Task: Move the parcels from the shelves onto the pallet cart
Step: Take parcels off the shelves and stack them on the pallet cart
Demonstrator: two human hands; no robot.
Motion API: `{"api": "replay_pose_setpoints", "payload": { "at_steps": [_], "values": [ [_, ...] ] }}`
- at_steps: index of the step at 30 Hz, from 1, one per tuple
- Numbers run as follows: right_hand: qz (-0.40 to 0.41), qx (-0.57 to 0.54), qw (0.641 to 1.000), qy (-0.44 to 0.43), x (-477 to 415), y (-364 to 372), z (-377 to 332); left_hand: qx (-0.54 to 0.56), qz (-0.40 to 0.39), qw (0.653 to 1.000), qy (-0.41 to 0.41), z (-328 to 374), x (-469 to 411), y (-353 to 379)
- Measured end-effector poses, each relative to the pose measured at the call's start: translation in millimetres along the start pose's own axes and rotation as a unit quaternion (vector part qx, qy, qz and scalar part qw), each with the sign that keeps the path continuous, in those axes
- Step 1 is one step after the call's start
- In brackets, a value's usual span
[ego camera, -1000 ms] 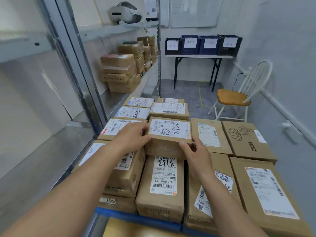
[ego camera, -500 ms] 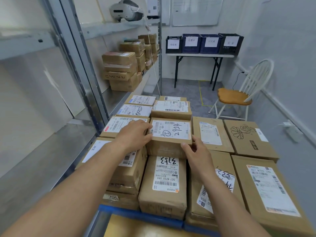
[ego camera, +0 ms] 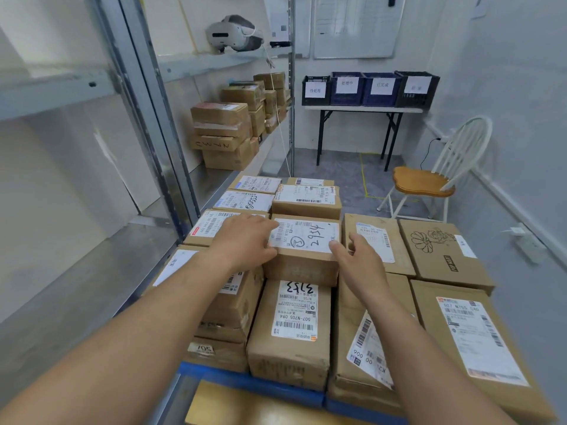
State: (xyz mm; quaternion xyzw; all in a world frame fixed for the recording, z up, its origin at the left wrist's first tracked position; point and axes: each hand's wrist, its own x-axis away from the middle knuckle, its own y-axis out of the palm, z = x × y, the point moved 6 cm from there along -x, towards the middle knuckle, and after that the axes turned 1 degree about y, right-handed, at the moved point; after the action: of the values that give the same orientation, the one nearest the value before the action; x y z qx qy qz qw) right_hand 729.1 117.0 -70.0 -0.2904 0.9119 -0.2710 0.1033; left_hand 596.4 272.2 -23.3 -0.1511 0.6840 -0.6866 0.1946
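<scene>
Single head-worn wide-angle view. It faces forward and down onto the stacked parcels (ego camera: 303, 250) on the pallet cart (ego camera: 251, 381), which lie close beneath the lens. The shelves (ego camera: 214, 61) run along the left edge. The far surface (ego camera: 362, 109) and chair (ego camera: 423, 182) lie ahead, well apart.

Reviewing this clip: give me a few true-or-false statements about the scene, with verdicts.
1. The 2954 parcel sits on top of other parcels on the cart. True.
2. The lower shelf holds no parcels. False: a stack stands on the lower shelf.
3. A headset lies on the upper shelf. True.
4. The chair is black. False: the chair is white with a wooden seat.
5. The left hand is at the 2954 parcel's left side and the right hand at its right. True.
</scene>
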Motion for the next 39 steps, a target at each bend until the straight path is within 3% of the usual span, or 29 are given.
{"api": "replay_pose_setpoints", "payload": {
  "at_steps": [8, 19, 25, 32, 39],
  "values": [
    [-0.05, -0.029, 0.998, 0.025, -7.0, 14.9, 9.1, -0.102, -0.04, 0.993, 0.037, 14.1, -14.4, 16.6],
    [-0.055, -0.018, 0.998, 0.035, -6.5, 10.5, 10.6, -0.069, -0.041, 0.997, -0.003, 12.3, -7.0, 10.2],
    [-0.053, -0.031, 0.998, 0.026, -7.9, 9.6, 8.2, 0.085, -0.032, 0.99, -0.105, 4.1, -5.6, 6.5],
    [-0.06, -0.023, 0.997, 0.039, -6.2, 9.6, 5.8, 0.127, -0.071, 0.979, -0.14, 4.8, -11.4, 12.3],
    [-0.069, -0.01, 0.997, 0.046, -0.9, 8.2, 6.5, 0.065, -0.057, 0.987, -0.138, 1.7, -6.6, -2.7]
  ]
}}
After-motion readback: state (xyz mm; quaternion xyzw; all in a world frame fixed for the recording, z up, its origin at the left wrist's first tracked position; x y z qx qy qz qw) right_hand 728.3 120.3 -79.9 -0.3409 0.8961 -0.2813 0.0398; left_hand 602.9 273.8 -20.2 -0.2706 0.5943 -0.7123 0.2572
